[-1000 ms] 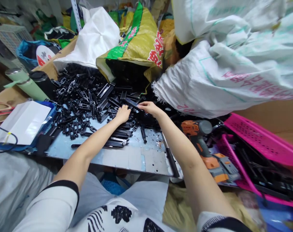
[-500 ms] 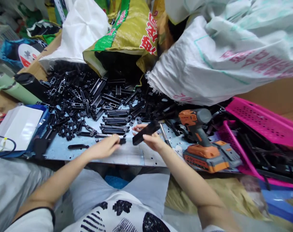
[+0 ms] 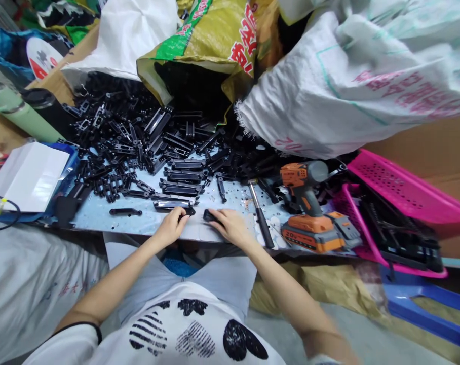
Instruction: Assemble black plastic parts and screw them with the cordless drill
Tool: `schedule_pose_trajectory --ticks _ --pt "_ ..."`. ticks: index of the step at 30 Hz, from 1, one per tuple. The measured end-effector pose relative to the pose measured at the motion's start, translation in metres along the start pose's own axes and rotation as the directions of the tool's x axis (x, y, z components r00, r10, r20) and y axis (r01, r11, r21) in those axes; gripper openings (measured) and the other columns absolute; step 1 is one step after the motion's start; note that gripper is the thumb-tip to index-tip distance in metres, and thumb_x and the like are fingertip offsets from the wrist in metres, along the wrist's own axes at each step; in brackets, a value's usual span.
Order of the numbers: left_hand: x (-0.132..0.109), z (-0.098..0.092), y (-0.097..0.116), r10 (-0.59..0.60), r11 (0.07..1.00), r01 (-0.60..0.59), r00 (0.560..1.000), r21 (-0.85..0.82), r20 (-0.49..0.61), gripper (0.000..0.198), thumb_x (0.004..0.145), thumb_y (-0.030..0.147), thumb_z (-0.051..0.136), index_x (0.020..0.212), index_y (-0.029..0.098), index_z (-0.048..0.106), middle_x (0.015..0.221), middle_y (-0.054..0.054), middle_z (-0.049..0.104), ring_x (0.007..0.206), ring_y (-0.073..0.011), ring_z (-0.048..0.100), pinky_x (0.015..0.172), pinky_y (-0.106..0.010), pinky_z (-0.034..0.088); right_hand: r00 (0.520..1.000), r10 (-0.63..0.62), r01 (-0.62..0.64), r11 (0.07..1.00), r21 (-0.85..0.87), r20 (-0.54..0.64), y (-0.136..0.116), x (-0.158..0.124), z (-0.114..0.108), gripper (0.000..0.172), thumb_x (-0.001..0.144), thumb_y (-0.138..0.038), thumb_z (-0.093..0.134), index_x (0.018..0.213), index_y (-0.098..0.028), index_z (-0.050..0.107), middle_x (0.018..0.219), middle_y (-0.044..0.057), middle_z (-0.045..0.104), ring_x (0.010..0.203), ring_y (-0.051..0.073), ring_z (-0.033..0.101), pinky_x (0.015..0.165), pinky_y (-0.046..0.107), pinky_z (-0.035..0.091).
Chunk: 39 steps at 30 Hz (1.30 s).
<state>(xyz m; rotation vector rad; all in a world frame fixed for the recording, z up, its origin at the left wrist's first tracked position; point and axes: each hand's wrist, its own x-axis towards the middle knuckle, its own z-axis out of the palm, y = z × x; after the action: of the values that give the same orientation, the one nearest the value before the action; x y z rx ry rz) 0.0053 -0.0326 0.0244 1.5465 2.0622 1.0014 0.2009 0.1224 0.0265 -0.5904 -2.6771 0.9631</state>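
Observation:
My left hand (image 3: 170,226) is closed, with thumb and fingers pinching a small black plastic part (image 3: 190,211) at the near side of the bench. Just to its right, my right hand (image 3: 233,227) is closed over a black bar-shaped part (image 3: 210,216); only its left end shows, the rest lying under the fingers. The two parts are a short gap apart. Beyond my left hand, several black hinged arm pieces (image 3: 182,188) lie in a stacked row. A single flat black arm (image 3: 125,211) rests farther left.
A hammer (image 3: 263,223) and an orange cordless drill (image 3: 309,223) lie to the right, before a pink basket (image 3: 370,228) of black parts. Loose black parts (image 3: 112,147) pile up at the back left. White sacks (image 3: 351,91) and a yellow sack (image 3: 211,40) lean over the bench.
My right hand has lowered the black bar from a raised, tilted hold to the bench surface and turned palm down over it. My left hand still holds its small part. The camera view has shifted.

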Motion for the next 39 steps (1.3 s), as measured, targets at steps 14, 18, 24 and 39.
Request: schedule_pose_trajectory --ticks 14,18,24,39 --pt "-0.013 0.007 0.038 0.030 0.994 -0.052 0.975 -0.093 -0.222 0.037 0.093 0.033 0.042 0.124 0.019 0.058 0.108 -0.012 0.064 0.101 -0.0217 0.060 0.089 -0.035 0.047 0.979 -0.197 0.203 0.898 0.389 -0.055 -0.037 0.025 0.007 0.055 0.089 -0.043 0.052 0.136 -0.015 0.047 0.121 0.012 0.060 0.106 0.018 0.058 0.095 0.031 0.043" --pt "-0.011 0.015 0.048 0.080 0.994 -0.104 0.874 -0.024 -0.479 0.036 0.094 0.029 0.041 0.124 0.019 0.058 0.109 -0.013 0.064 0.101 -0.0206 0.060 0.089 -0.035 0.047 0.966 -0.089 0.178 0.911 0.371 -0.245 -0.048 0.026 0.022 0.057 0.092 -0.044 0.047 0.141 -0.016 0.039 0.119 0.012 0.060 0.103 0.017 0.058 0.093 0.031 0.045" --pt "-0.005 0.009 0.050 0.189 0.977 -0.215 0.856 0.000 -0.482 0.033 0.093 0.028 0.045 0.120 0.016 0.061 0.105 -0.012 0.067 0.098 -0.0194 0.061 0.088 -0.035 0.048 0.937 -0.094 0.220 0.906 0.361 -0.336 -0.073 0.021 0.035 0.055 0.093 -0.044 0.044 0.142 -0.018 0.038 0.120 0.012 0.058 0.108 0.018 0.055 0.096 0.033 0.044" --pt "0.001 -0.020 0.021 0.223 0.956 -0.276 0.902 -0.096 -0.371 0.029 0.094 0.024 0.041 0.115 0.017 0.060 0.101 -0.009 0.066 0.093 -0.0168 0.060 0.083 -0.031 0.050 0.955 0.028 0.113 0.886 0.450 -0.294 -0.072 0.024 0.063 0.053 0.094 -0.043 0.042 0.143 -0.024 0.037 0.111 0.009 0.057 0.086 0.015 0.058 0.081 0.033 0.051"
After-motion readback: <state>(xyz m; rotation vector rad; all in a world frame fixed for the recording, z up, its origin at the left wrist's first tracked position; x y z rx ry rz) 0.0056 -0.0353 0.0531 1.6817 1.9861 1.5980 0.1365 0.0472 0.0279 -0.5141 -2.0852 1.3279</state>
